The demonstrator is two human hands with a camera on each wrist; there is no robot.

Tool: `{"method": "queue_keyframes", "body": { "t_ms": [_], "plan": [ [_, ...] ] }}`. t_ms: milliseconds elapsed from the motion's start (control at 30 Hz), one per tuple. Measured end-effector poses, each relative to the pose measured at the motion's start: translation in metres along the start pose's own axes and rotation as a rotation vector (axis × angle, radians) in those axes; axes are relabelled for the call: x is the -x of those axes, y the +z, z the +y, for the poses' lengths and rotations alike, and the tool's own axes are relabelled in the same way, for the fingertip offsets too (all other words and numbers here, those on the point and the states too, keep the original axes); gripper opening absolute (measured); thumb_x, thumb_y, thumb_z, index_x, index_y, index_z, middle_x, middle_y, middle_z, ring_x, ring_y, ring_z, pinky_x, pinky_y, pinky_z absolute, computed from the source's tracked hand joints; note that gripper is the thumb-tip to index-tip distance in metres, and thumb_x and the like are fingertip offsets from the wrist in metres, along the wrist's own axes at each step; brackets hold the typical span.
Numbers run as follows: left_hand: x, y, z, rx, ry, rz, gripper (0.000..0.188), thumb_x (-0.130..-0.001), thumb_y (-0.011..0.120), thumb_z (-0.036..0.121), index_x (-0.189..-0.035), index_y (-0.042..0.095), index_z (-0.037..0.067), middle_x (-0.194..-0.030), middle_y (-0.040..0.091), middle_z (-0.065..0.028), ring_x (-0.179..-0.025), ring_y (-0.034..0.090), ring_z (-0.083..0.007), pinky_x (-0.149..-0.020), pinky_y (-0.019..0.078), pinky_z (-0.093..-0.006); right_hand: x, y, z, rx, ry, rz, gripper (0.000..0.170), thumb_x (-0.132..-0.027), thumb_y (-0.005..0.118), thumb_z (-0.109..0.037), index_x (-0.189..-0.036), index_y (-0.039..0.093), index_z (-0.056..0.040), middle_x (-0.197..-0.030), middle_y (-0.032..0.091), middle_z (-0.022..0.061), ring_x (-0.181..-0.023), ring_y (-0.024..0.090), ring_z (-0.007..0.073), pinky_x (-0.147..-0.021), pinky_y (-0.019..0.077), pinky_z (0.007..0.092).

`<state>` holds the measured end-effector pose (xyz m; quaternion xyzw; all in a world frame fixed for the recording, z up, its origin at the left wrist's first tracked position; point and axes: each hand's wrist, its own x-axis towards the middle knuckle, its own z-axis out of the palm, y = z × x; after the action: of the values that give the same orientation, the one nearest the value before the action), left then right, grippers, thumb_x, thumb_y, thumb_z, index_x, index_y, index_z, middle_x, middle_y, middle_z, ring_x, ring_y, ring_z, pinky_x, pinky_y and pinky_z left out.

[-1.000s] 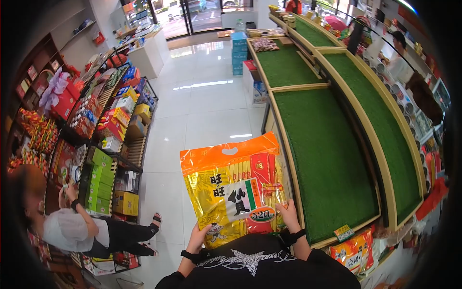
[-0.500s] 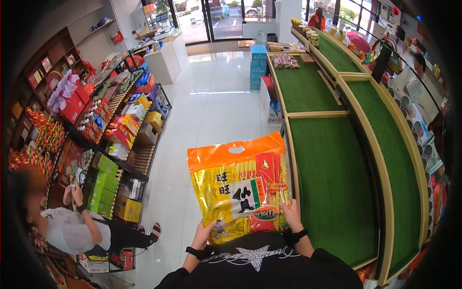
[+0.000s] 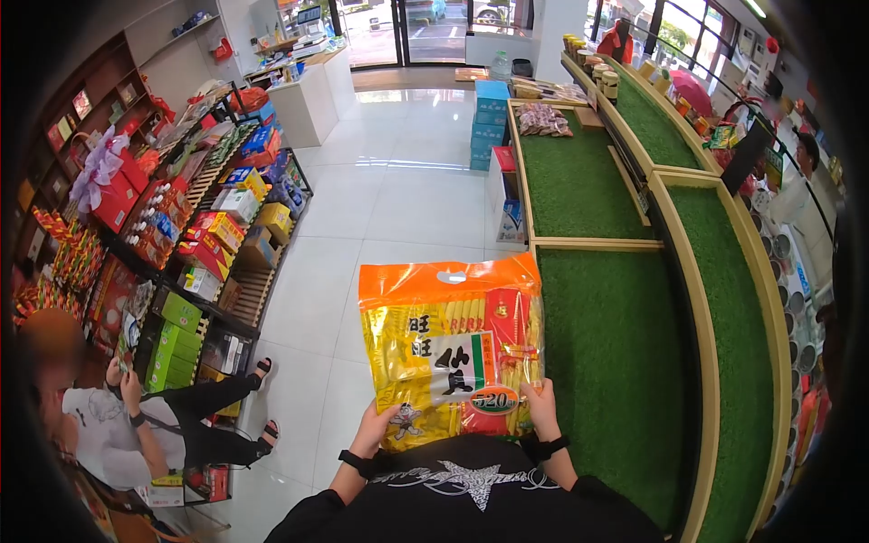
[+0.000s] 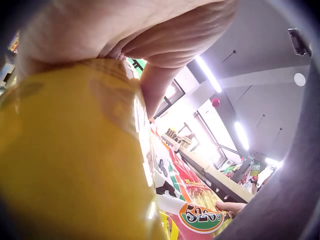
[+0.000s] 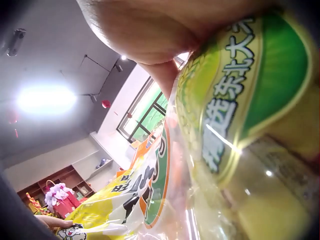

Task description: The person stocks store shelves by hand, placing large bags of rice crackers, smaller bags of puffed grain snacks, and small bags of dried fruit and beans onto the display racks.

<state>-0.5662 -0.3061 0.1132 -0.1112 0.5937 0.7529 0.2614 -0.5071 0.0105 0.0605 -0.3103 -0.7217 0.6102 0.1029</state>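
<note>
A large yellow and orange snack bag [image 3: 425,362], printed "520g" and with a handle hole in its orange top, is held upright in front of the body. My left hand [image 3: 373,425] grips its lower left edge, thumb on the front. On the lower right edge my right hand [image 3: 543,409] grips it the same way. Up close in the left wrist view, the yellow side of the bag [image 4: 75,150] bulges under the palm. In the right wrist view a green and yellow printed part of the bag [image 5: 225,95] lies beneath the hand. The other fingers are hidden behind the bag.
To the right runs a wooden display stand [image 3: 525,190] lined with green turf, bearing packets [image 3: 545,119] and jars [image 3: 608,83] farther along. Shelves of boxed goods [image 3: 213,240] line the left, where a person [image 3: 118,434] stands. Blue boxes [image 3: 490,118] are stacked ahead beside the tiled aisle [image 3: 398,199].
The head view has tilted up and shifted, showing more of the shop ahead. Both hands keep their hold on the snack bag, which sits slightly straighter. The person at left has shifted legs.
</note>
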Motion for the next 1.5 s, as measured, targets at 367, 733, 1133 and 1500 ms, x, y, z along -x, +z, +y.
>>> {"method": "queue_keyframes", "body": {
  "t_ms": [367, 733, 1133, 1500],
  "plan": [
    [-0.124, 0.003, 0.055, -0.109, -0.011, -0.176, 0.036, -0.082, 0.051, 0.007, -0.116, 0.042, -0.002, -0.108, 0.054, -0.0092, -0.097, 0.052, -0.0164, -0.084, 0.0407, -0.0283, -0.061, 0.034, -0.015, -0.045, 0.034, 0.201, 0.037, -0.076, 0.061, -0.022, -0.096, 0.044, 0.0035, -0.087, 0.056, 0.013, -0.078, 0.053, 0.0184, -0.07, 0.0423, 0.0298],
    [-0.244, -0.045, 0.16, -0.227, -0.029, -0.27, 0.036, -0.082, 0.05, 0.008, -0.117, 0.041, 0.0, -0.108, 0.054, -0.0087, -0.095, 0.053, -0.0154, -0.083, 0.0416, -0.0281, -0.138, 0.137, -0.081, -0.161, 0.024, 0.276, 0.035, -0.074, 0.063, -0.021, -0.09, 0.043, 0.0031, -0.081, 0.053, 0.0106, -0.073, 0.05, 0.0157, -0.064, 0.0415, 0.0294],
    [-0.333, -0.068, 0.183, -0.133, -0.104, -0.172, 0.034, -0.082, 0.051, 0.007, -0.113, 0.044, 0.0, -0.104, 0.056, -0.0083, -0.093, 0.054, -0.0156, -0.08, 0.0426, -0.028, -0.224, 0.181, -0.114, -0.009, 0.057, 0.2, 0.033, -0.072, 0.066, -0.021, -0.083, 0.043, 0.0005, -0.071, 0.054, 0.0098, -0.063, 0.053, 0.0152, -0.057, 0.0425, 0.0294],
    [-0.446, 0.013, 0.241, -0.094, 0.054, -0.074, 0.032, -0.082, 0.052, 0.008, -0.111, 0.046, -0.002, -0.103, 0.056, -0.0089, -0.092, 0.054, -0.0165, -0.08, 0.042, -0.0284, -0.415, 0.169, -0.175, 0.221, -0.001, 0.136, 0.043, -0.064, 0.07, -0.034, -0.076, 0.047, 0.0001, -0.07, 0.057, 0.0127, -0.065, 0.056, 0.022, -0.06, 0.0435, 0.0325]
  ]
}}
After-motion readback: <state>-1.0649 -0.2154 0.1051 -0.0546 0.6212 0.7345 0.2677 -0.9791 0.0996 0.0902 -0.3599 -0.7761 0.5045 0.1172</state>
